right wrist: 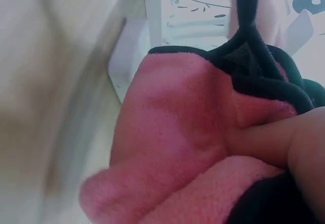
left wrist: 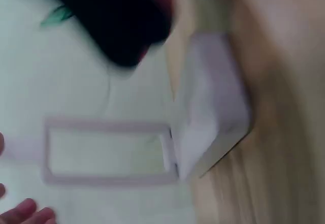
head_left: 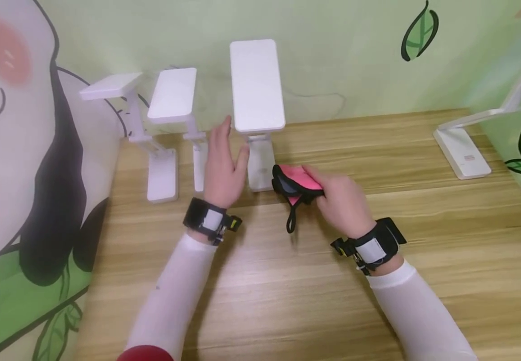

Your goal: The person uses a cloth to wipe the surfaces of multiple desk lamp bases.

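My right hand [head_left: 343, 203] grips a folded pink plush cloth [head_left: 303, 175] with black edging and a black hanging loop [head_left: 291, 220]. In the right wrist view the thumb presses into the cloth's pink pile [right wrist: 162, 107]. The cloth is beside the base of a white folding desk lamp [head_left: 257, 85], whose wide flat head faces up. My left hand [head_left: 225, 173] is raised just left of that lamp, fingers extended and holding nothing. The left wrist view shows the lamp's base [left wrist: 213, 97] and frame-like arm, blurred, with some fingertips [left wrist: 30, 214] in the corner; whether they touch the lamp, I cannot tell.
Two smaller white lamps, one at the far left [head_left: 162, 175] and one [head_left: 174, 95] close to my left hand, stand along the wall. Another lamp [head_left: 463, 153] stands at the right. The wooden table [head_left: 278, 301] meets painted walls at the back and sides.
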Demonstrator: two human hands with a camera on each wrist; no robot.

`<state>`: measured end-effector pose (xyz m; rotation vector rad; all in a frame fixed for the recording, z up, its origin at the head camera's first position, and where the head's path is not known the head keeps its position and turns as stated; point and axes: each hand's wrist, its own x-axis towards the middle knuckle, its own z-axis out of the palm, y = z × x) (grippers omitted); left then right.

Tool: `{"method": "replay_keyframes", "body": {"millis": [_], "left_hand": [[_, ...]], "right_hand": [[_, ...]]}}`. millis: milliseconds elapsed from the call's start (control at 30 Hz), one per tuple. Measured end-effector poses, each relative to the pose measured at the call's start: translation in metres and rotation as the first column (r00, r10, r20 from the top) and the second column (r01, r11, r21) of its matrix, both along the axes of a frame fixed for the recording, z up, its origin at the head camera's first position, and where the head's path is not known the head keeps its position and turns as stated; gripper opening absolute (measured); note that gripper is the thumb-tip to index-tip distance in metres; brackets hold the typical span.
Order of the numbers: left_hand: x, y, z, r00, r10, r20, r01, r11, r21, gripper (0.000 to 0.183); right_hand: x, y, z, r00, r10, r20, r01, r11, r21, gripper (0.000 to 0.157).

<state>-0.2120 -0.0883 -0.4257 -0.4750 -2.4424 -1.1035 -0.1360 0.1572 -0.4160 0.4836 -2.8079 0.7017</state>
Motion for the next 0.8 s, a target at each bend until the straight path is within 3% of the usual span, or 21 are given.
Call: {"method": "replay_keyframes", "body": {"millis": [67,133,200,300,400,467,667,800], "left_hand": [[0.021,0.010,0.001,0.989,-0.029,-0.144,0.021,0.998,-0.053,0.065],[0.037,0.023,0.006,0.962,-0.123,-0.245,0.096,0.988,-0.120,0.070],[0.048,0.033,0.012,0.937,-0.223,-0.271,0.165,0.961,-0.221,0.080],[0.055,0.043,0.019,0.932,-0.293,-0.214,0.200,0.907,-0.370,0.087],[0.055,0.050,0.020,0.952,-0.270,-0.146,0.169,0.858,-0.485,0.088],[0.055,0.054,0.019,0.967,-0.231,-0.111,0.142,0.843,-0.519,0.087],[0.048,0.063,0.017,0.988,-0.129,-0.087,0.064,0.849,-0.524,0.079],[0.044,0.064,0.016,0.992,-0.103,-0.080,0.047,0.855,-0.517,0.078]], "right_hand": [[-0.005,-0.001,0.007,0.999,-0.019,-0.028,0.020,0.999,0.044,0.058],[-0.010,-0.006,0.014,0.998,-0.031,-0.052,0.035,0.995,0.091,0.051],[-0.015,-0.012,0.019,0.997,-0.028,-0.074,0.038,0.989,0.141,0.043],[-0.020,-0.025,0.022,0.995,-0.004,-0.101,0.026,0.976,0.214,0.027],[-0.021,-0.035,0.023,0.991,0.011,-0.134,0.026,0.964,0.265,0.014],[-0.020,-0.040,0.023,0.988,0.012,-0.154,0.034,0.957,0.290,0.008],[-0.018,-0.047,0.022,0.978,0.008,-0.209,0.059,0.948,0.313,0.010],[-0.019,-0.048,0.022,0.972,0.019,-0.233,0.051,0.955,0.293,0.013]]}}
